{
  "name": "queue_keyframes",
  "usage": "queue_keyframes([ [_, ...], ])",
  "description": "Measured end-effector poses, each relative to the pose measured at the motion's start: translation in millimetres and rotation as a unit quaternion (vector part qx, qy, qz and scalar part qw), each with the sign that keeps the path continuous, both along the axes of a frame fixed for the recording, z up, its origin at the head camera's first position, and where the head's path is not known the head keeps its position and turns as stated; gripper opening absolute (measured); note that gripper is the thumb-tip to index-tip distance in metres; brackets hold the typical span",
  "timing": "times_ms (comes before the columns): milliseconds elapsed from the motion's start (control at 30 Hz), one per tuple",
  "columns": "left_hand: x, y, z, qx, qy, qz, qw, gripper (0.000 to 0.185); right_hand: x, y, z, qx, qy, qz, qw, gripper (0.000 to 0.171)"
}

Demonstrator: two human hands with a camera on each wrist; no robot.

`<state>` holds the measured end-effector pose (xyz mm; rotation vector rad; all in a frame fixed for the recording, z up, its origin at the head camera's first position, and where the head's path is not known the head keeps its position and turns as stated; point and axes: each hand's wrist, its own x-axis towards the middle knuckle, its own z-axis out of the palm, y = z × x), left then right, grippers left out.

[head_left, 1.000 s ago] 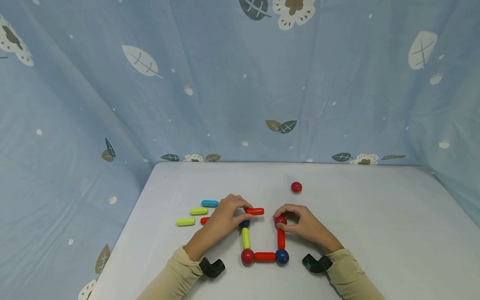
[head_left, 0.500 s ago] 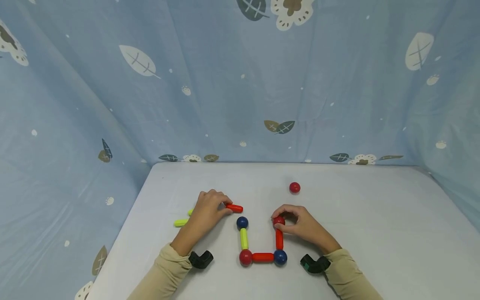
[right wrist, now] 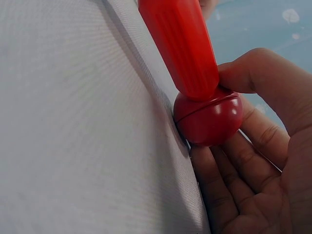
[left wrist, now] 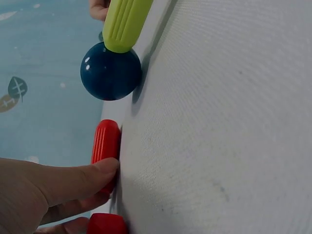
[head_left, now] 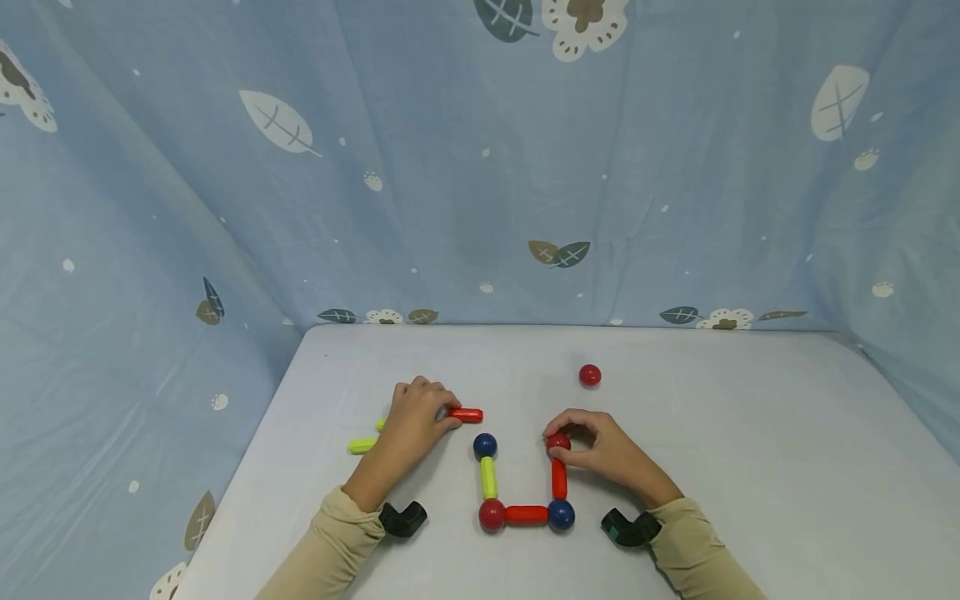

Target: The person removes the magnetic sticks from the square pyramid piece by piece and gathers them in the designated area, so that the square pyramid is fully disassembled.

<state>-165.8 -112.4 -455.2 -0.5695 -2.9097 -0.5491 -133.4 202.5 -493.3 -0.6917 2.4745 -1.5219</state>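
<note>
My left hand (head_left: pixel 414 427) pinches a red rod (head_left: pixel 468 415) between thumb and fingers, low over the table, behind and left of a blue ball (head_left: pixel 485 446). The left wrist view also shows part of another red rod (left wrist: pixel 106 224) by the fingertips. My right hand (head_left: pixel 606 450) grips a red ball (right wrist: pixel 210 119), which touches the end of an upright-running red rod (head_left: pixel 559 480). That rod joins a second blue ball (head_left: pixel 561 516). A red crosspiece rod (head_left: pixel 527 515), a front red ball (head_left: pixel 492 516) and a yellow-green rod (head_left: pixel 489 478) continue the U shape to the first blue ball.
A loose red ball (head_left: pixel 590 375) lies farther back on the white table (head_left: pixel 712 433). Loose yellow-green rods (head_left: pixel 363 446) lie left of my left hand, partly hidden by it. A blue patterned curtain (head_left: pixel 480 192) hangs behind the table.
My left hand has moved left with the red rod, away from the blue ball, uncovering that ball and covering some loose rods. My right hand keeps its grip on the red ball.
</note>
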Motion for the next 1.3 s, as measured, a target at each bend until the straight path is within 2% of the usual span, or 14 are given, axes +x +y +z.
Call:
queue_keyframes([
  [200, 3.3, 1.7, 5.4, 0.004, 0.002, 0.000, 1.0000, 0.031, -0.6, 0.5, -1.1, 0.001, 0.002, 0.001, 1.000, 0.021],
  [300, 9.4, 5.4, 15.1, 0.011, -0.023, -0.002, 0.9997, 0.026, -1.0, 0.8, -1.8, 0.002, 0.004, 0.001, 1.000, 0.021],
  [367, 15.2, 8.6, 22.1, 0.013, -0.068, -0.012, 0.9975, 0.029, -1.1, 0.9, -2.1, 0.003, 0.004, 0.001, 1.000, 0.021],
  [433, 22.4, 11.9, 27.7, 0.007, -0.134, -0.031, 0.9905, 0.036, -1.0, 0.8, -2.2, 0.003, 0.005, 0.001, 1.000, 0.021],
  [500, 29.9, 15.5, 30.8, -0.004, -0.207, -0.053, 0.9768, 0.041, -0.8, 0.8, -2.5, 0.005, 0.003, -0.003, 1.000, 0.022],
  [567, 36.6, 19.2, 32.2, -0.019, -0.265, -0.072, 0.9615, 0.045, -0.5, 0.9, -2.2, 0.007, 0.001, -0.006, 1.000, 0.022],
  [667, 43.6, 24.2, 31.5, -0.040, -0.302, -0.088, 0.9484, 0.050, -0.4, 0.8, -1.7, 0.009, -0.002, -0.007, 1.000, 0.021],
  [833, 47.1, 27.8, 28.9, -0.051, -0.304, -0.085, 0.9474, 0.046, -1.2, 0.9, -1.8, 0.005, 0.001, -0.002, 1.000, 0.012],
  [933, 45.7, 27.5, 28.0, -0.054, -0.290, -0.087, 0.9515, 0.038, -1.4, 1.6, -1.9, 0.002, 0.006, 0.004, 1.000, 0.003],
  [1067, 42.5, 27.5, 27.2, -0.041, -0.275, -0.099, 0.9554, 0.025, -1.5, 2.0, -1.8, 0.001, 0.011, 0.003, 1.000, 0.003],
  [1167, 40.9, 29.3, 26.6, -0.030, -0.262, -0.116, 0.9576, 0.016, -1.5, 1.6, -2.3, 0.003, 0.013, -0.007, 1.000, 0.013],
  [1300, 41.5, 33.4, 25.1, -0.050, -0.213, -0.148, 0.9645, 0.013, -0.9, 1.3, -2.4, 0.004, 0.010, -0.019, 1.000, 0.030],
])
